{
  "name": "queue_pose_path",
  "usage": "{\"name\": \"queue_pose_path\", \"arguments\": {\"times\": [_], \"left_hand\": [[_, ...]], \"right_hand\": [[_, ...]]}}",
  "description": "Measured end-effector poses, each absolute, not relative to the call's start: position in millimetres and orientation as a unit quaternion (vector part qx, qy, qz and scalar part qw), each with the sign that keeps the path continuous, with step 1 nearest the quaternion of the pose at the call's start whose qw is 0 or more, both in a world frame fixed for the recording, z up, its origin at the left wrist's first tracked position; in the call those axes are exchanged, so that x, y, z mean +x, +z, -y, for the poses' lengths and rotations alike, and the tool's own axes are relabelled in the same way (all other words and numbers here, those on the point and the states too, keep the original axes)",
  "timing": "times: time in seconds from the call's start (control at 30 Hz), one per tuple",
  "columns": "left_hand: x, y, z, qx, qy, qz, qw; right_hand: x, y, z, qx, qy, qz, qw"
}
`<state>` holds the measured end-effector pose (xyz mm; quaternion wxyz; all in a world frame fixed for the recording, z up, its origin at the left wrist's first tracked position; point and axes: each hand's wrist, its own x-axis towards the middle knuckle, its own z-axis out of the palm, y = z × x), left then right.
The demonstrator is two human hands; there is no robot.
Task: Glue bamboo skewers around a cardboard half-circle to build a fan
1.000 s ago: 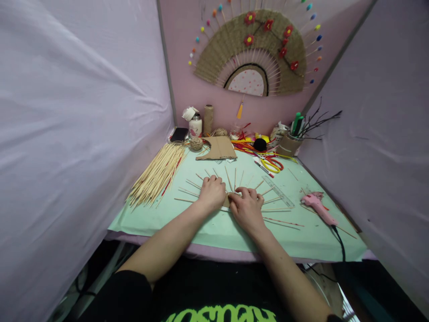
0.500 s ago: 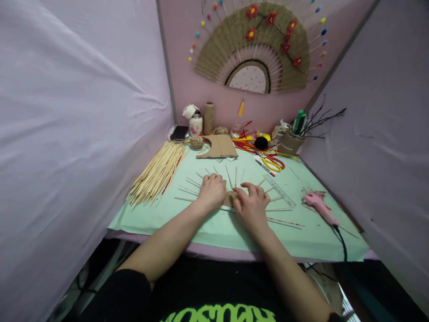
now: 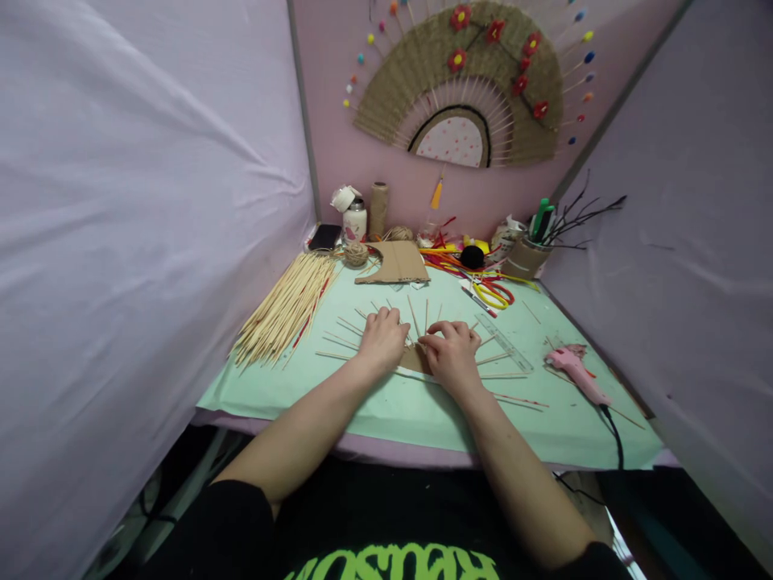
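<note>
A small brown cardboard piece [image 3: 416,360] lies near the front of the table, with thin wooden sticks [image 3: 427,314] fanning out around its curved far edge. My left hand [image 3: 383,342] rests with curled fingers over the left part of this fan; its fingertips are partly hidden, so what they hold cannot be made out. On the other side, my right hand [image 3: 452,354] bends over the cardboard. Its thumb and index finger pinch at the inner end of a stick in the middle of the fan.
A large bundle of sticks [image 3: 287,310] lies left. Behind are cut cardboard [image 3: 398,262], a twine ball [image 3: 355,254], scissors [image 3: 490,294] and a utility knife [image 3: 479,300]. To the right are a clear ruler [image 3: 504,342] and a corded pink glue gun [image 3: 578,374]. A decorated fan [image 3: 386,97] hangs behind.
My right hand's fingers have drawn closer together at the stick's inner end, and the hand has shifted slightly away from me. My left hand stays nearly in place.
</note>
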<state>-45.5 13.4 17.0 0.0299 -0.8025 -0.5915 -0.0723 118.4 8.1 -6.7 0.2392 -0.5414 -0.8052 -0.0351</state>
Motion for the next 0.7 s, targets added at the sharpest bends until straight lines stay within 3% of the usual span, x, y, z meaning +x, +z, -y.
{"name": "queue_pose_path", "arguments": {"times": [0.7], "left_hand": [[-44.8,14.1,-15.9,-0.808,-0.063,0.585,0.021]], "right_hand": [[114.6,-6.7,-3.4,-0.527,-0.025,0.821,0.217]]}}
